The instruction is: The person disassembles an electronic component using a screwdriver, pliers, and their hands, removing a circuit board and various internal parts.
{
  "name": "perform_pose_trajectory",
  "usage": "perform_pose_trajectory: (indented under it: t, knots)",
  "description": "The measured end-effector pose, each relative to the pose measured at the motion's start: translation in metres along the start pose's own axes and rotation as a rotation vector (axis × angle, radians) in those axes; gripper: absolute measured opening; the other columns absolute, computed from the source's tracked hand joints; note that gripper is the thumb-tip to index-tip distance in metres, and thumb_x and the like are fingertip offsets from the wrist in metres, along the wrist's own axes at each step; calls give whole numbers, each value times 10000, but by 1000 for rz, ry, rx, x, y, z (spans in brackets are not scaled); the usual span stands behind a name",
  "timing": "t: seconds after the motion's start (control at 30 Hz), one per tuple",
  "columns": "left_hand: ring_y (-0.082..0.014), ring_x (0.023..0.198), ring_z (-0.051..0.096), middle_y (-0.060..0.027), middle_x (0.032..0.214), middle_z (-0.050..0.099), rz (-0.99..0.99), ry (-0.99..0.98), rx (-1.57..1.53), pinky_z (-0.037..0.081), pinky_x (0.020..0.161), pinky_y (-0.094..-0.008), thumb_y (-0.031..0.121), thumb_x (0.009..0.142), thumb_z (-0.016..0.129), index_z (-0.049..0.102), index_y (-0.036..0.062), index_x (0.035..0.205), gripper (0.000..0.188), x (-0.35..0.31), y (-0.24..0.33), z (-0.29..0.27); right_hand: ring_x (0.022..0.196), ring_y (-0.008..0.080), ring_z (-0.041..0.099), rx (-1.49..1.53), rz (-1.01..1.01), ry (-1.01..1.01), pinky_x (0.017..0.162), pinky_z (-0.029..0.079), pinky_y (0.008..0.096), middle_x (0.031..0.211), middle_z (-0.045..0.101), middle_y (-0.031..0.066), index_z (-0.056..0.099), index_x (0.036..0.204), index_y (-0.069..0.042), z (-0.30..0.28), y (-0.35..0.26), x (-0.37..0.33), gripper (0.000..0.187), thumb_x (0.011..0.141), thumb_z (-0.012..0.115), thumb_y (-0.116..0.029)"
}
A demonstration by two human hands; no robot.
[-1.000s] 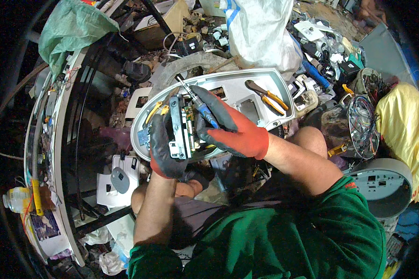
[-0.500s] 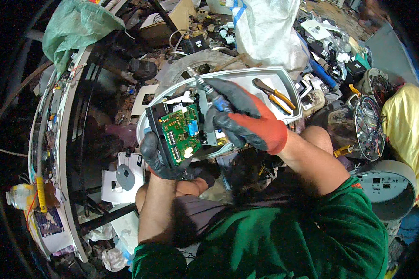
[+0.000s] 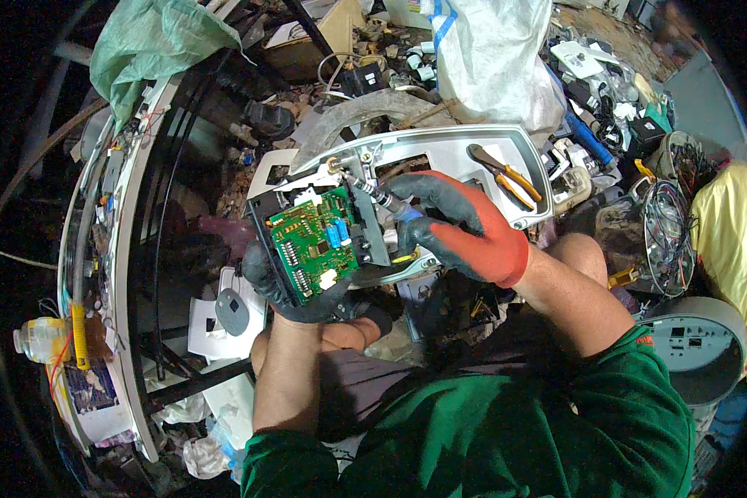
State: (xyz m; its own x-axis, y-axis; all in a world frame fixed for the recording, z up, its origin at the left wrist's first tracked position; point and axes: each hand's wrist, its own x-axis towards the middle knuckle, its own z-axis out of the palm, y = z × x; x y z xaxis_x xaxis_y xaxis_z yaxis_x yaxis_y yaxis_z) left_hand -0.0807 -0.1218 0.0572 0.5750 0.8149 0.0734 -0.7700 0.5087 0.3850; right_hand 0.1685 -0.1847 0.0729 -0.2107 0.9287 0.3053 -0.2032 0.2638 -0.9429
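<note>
A green circuit board with blue and white components sits in a black housing, tilted. My left hand, in a dark-coated glove, grips this housing from its lower left side. In my right hand, gloved in red and black, is a screwdriver with a metal shaft and a blue handle, held between thumb and fingers. Its tip points toward the far right corner of the housing; whether it touches a screw I cannot tell. Beneath both hands lies a large grey-white plastic casing.
Pliers with yellow handles lie in the casing's right part. Farther off stands a white sack. Heaped plastic parts and a bundle of wires lie to the right. A metal frame runs along the left.
The screwdriver has come down from above the unit to the housing's far right corner. The board shows more squarely. The whole view has shifted slightly.
</note>
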Motion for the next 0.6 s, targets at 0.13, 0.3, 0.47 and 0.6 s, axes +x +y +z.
perform_pose_trajectory:
  t: [0.13, 0.3, 0.47, 0.6]
  knots:
    - [-444, 1236, 519, -268, 1429, 446, 17, 31, -32, 468, 995, -605, 473, 766, 716, 408, 90, 1460, 850, -2, 5, -2, 1071, 145, 593, -96, -42, -2, 961, 461, 323, 1169, 657, 121, 522, 1324, -15, 0, 3, 0, 457, 872, 587, -44]
    - [-448, 1254, 503, -265, 1446, 426, 40, 62, 75, 438, 1017, -626, 532, 759, 706, 419, 99, 1457, 870, -5, 10, -1, 1050, 169, 617, -226, -116, -2, 932, 476, 325, 1156, 652, 154, 516, 1319, 6, 1, 5, 2, 462, 869, 605, -55]
    - [-435, 1283, 487, -218, 1468, 428, -2, 20, 42, 418, 1042, -622, 579, 729, 724, 384, 108, 1480, 949, -5, 6, 13, 1031, 199, 640, -350, -52, -4, 910, 486, 327, 1138, 652, 171, 535, 1299, 33, -3, -8, 1, 436, 870, 587, -33]
    - [-420, 1294, 481, -205, 1477, 425, -58, -109, -62, 413, 1052, -612, 586, 732, 725, 386, 104, 1479, 952, 0, -1, 23, 977, 247, 685, -475, -140, 90, 868, 519, 339, 1084, 683, 190, 579, 1263, 26, -4, -4, -3, 417, 854, 623, -39]
